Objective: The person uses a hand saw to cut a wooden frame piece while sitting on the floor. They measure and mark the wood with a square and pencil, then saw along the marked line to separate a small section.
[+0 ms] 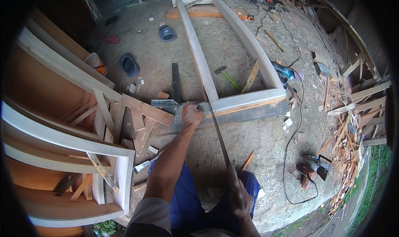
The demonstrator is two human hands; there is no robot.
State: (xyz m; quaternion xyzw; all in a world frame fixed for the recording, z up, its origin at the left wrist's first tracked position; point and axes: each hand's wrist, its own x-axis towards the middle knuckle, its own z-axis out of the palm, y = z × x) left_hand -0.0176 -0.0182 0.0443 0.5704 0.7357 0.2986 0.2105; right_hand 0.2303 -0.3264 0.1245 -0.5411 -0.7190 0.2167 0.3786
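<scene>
My right hand (pixel 243 206), low in the middle, grips a handsaw (pixel 222 147), seen nearly edge-on, whose blade runs up to the bottom rail of a pale wooden frame (pixel 237 99) lying on the concrete floor. My left hand (pixel 192 115) is closed on that rail's left end, just left of the blade. Beneath the rail lies a grey board (pixel 266 111). A metal square (pixel 176 83) lies just beyond my left hand. A hammer with a green handle (pixel 228 79) lies inside the frame, and a pencil (pixel 248 160) is near my right hand.
Assembled wooden frames (pixel 62 129) stand at left, near a bucket (pixel 95 63) and slippers (pixel 129 66). An angle grinder (pixel 284 71) and a corded power saw (pixel 311 170) lie at right, with cords across the floor (pixel 162 54). Scrap wood (pixel 365 108) is piled along the right edge.
</scene>
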